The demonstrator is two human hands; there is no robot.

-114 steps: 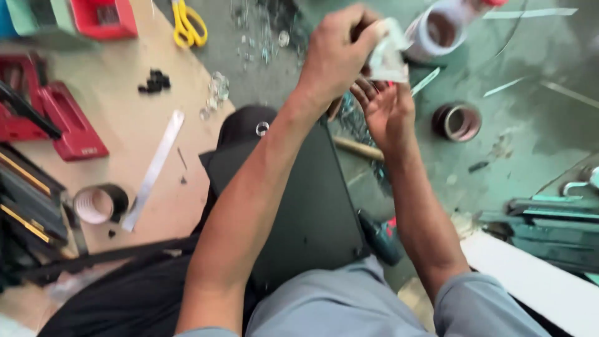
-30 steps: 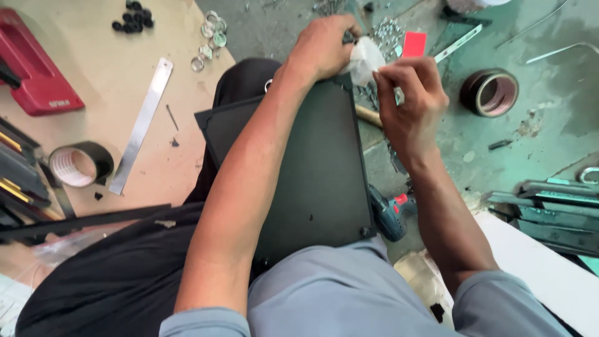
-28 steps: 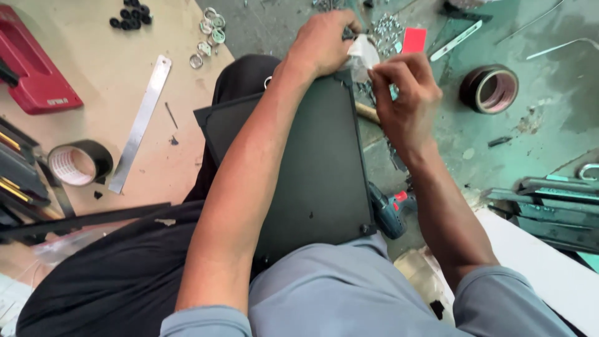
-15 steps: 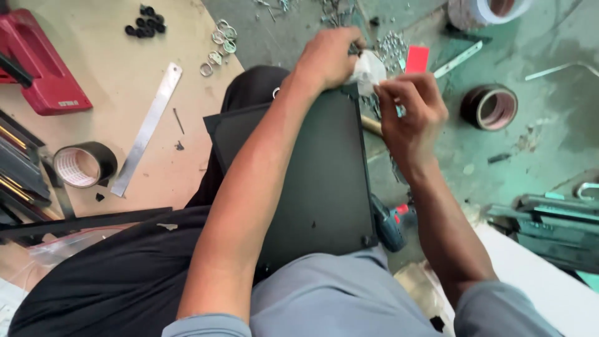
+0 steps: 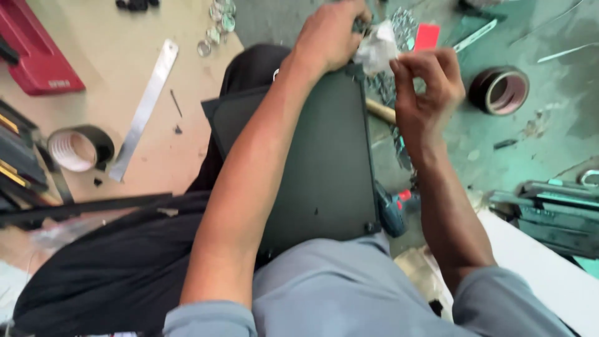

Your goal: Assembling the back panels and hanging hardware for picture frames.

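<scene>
At the far top corner of the dark flat panel [image 5: 318, 168] on the person's lap, a small clear plastic bag [image 5: 376, 50] sits between both hands. The left hand [image 5: 331, 34] stays curled over the corner; the right hand [image 5: 427, 87] pinches the bag, having drawn slightly nearer since earlier. A brown tape roll [image 5: 499, 90] lies to the right.

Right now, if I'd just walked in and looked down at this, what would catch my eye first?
Probably the two bare arms meeting at the top: the left hand and right hand both pinch a small clear plastic bag at the far corner of a dark flat panel that rests on the person's lap. Next, the clutter around them: a red case at upper left, a metal ruler beside it, and a dark tape roll on the green floor to the right.
</scene>
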